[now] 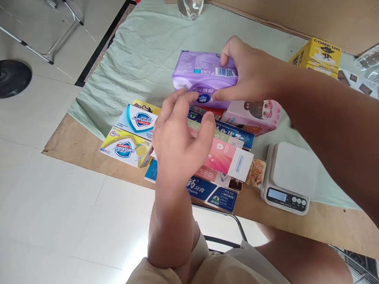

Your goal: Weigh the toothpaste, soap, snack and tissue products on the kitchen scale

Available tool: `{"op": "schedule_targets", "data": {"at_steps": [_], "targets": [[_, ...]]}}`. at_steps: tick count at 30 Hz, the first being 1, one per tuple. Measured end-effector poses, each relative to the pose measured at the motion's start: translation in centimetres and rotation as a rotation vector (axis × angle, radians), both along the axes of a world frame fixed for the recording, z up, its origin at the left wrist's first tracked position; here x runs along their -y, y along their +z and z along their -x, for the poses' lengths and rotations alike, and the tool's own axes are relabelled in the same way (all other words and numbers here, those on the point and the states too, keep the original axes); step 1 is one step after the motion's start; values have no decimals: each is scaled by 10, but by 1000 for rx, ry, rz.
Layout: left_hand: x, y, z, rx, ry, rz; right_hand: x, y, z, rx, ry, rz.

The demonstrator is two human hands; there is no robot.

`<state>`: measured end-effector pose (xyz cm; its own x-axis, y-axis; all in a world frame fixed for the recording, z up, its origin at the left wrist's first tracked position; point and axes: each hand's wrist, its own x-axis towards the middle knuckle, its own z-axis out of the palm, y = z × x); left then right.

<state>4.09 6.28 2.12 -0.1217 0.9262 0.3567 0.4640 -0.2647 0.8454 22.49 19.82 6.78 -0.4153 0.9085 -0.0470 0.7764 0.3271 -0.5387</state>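
Note:
My right hand (248,73) grips a purple tissue pack (201,77) by its right end and holds it above a pile of boxes. My left hand (177,138) hovers just below the pack with its fingers curled and apart, holding nothing. Under that hand lies a pink and white toothpaste box (231,159) on top of blue toothpaste boxes (213,193). Left of the hand sit two Safeguard soap boxes, one white (137,120) and one yellow (124,148). A pink box with a cartoon face (254,114) lies below my right hand.
A small white kitchen scale (288,177) stands at the right on a pale green cloth (142,51) spread over brown cardboard (77,142). A yellow box (318,57) is at the far right, a clear bottle base (191,8) at the top. White floor tiles lie to the left.

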Motion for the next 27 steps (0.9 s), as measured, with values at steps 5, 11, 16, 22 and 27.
{"op": "schedule_targets", "data": {"at_steps": [5,11,16,22,27], "targets": [[1,4,-3,-113,39,89,8,-13,6,141,43,-115],[1,1,-4,-116,59,114,21,-8,10,302,-45,-48],[2,-5,-1,-68,49,84,34,3,1,226,-55,-51],[-1,-4,0,-30,13,23,91,-6,-57,-84,-27,-349],[0,-3,-17,-119,104,-109,135,-48,-131,-159,-296,-251]]}}
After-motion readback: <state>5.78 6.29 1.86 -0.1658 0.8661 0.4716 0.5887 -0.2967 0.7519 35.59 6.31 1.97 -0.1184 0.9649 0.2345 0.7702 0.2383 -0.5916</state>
